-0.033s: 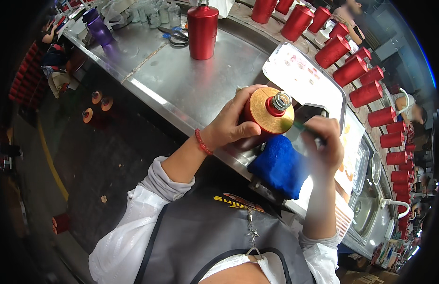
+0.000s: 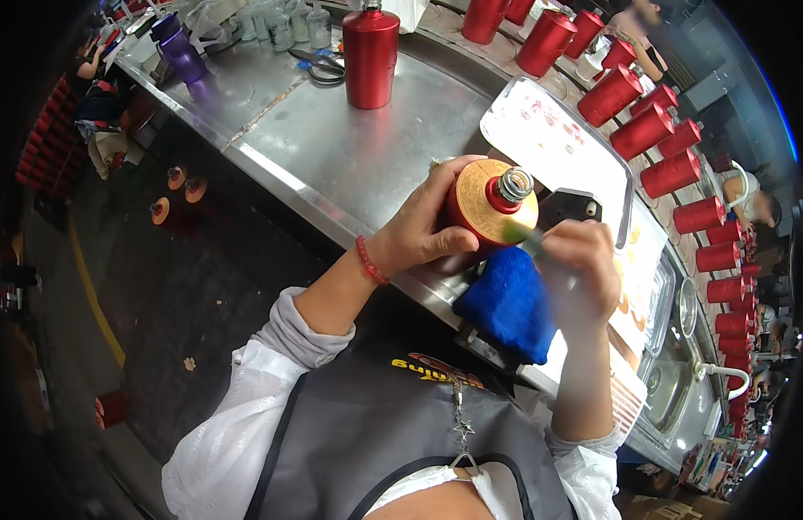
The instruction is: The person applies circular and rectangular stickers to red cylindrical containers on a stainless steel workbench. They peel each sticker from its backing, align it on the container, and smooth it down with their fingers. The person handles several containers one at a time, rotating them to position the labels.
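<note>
My left hand [image 2: 425, 214] is wrapped round a red bottle [image 2: 458, 208] with a gold shoulder disc [image 2: 481, 198] and a clear threaded neck, tilted toward me. At the disc's near right edge is the blurred green end of a slim tool [image 2: 524, 232]. My right hand [image 2: 583, 264], smeared by motion, is closed on this tool; its exact kind cannot be made out. Just under the bottle lies a blue cloth-covered pad [image 2: 508, 303], partly behind my right hand.
Another red bottle [image 2: 372, 61] stands upright on the steel table [image 2: 323, 165], near black scissors [image 2: 326, 69]. A white tray [image 2: 549, 130] lies beyond my hands. Red bottles [image 2: 640, 130] line a conveyor at the right. A sink [image 2: 670, 390] and purple bottle [image 2: 180, 54] flank the table.
My right hand has shifted slightly left and down, bringing the green tool end onto the gold disc's edge. The conveyor bottles have moved slightly. My left hand and its bottle stay put.
</note>
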Tool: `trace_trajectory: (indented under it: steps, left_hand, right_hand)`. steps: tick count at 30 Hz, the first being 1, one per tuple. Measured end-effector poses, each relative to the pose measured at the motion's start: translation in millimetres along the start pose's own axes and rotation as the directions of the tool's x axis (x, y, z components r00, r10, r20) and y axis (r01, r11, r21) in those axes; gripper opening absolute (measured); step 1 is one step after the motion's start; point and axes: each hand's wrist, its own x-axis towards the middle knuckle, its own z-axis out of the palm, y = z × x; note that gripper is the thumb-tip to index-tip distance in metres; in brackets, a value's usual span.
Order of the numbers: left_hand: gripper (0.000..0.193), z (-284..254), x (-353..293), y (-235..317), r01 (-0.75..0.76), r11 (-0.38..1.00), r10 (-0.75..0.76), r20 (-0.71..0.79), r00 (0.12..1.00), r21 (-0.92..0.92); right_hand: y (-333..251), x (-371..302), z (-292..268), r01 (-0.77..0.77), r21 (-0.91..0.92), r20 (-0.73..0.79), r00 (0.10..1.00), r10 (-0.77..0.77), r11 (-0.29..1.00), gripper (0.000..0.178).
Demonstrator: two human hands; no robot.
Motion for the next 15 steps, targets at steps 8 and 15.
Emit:
trace_trajectory:
  steps: [8,15]
  left_hand:
    - [0.104,4,-7,-12,-0.090,0.916,0.175,-0.187,0.967,0.392]
    - [0.103,3,-7,-18,-0.126,0.853,0.307,-0.292,0.906,0.507]
  right_hand:
    - [-18,33,10,0.152,0.131,0.268,0.946,-0.182,0.980,0.027]
    - [-17,36,24,0.101,0.216,0.254,0.955,-0.155,0.971,0.029]
